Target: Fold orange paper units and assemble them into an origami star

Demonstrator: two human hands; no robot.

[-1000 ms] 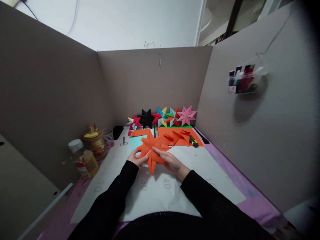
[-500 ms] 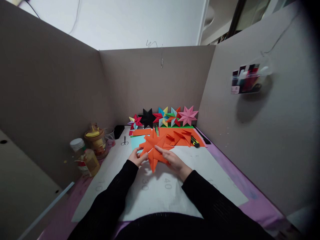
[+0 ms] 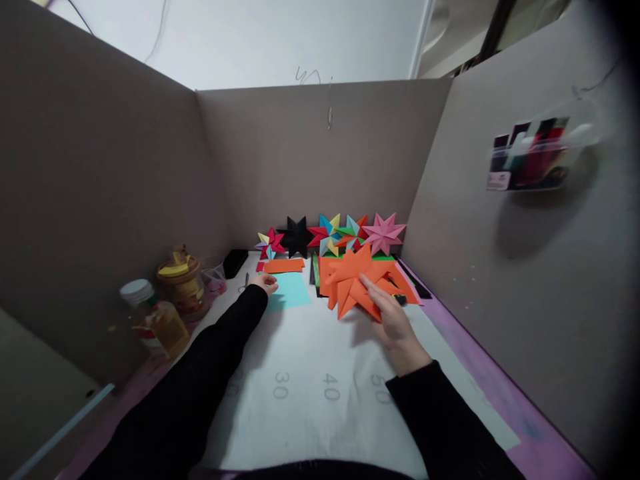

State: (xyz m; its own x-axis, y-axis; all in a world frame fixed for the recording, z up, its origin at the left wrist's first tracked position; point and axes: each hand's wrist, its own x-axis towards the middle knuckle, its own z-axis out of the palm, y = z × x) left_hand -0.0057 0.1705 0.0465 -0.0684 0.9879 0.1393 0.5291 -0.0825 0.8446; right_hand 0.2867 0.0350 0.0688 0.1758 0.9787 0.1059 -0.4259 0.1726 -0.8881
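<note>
My right hand [image 3: 395, 327] holds an orange folded-paper star [image 3: 353, 283] with many points, tilted above the table; its thumb lies on the front and the other fingers are behind. My left hand [image 3: 263, 285] is away from the star, low by the left edge of a light blue paper sheet [image 3: 290, 292]. Its fingers are slightly bent and apart, and nothing shows in them. Just beside that hand lie small scissors [image 3: 243, 285], partly hidden. Behind the star are orange paper sheets [image 3: 410, 287] and a cutter [image 3: 399, 299], mostly covered.
Several finished paper stars lean on the back panel, among them a black star [image 3: 297, 237] and a pink star [image 3: 384, 233]. A glue bottle [image 3: 163, 323], a brown pot [image 3: 184, 287] and a clear cup [image 3: 215, 277] stand left. Orange strips [image 3: 284, 266] lie behind the blue sheet.
My left hand has let go of the orange star and moved left to the blue sheet. My right hand has carried the star to the right.
</note>
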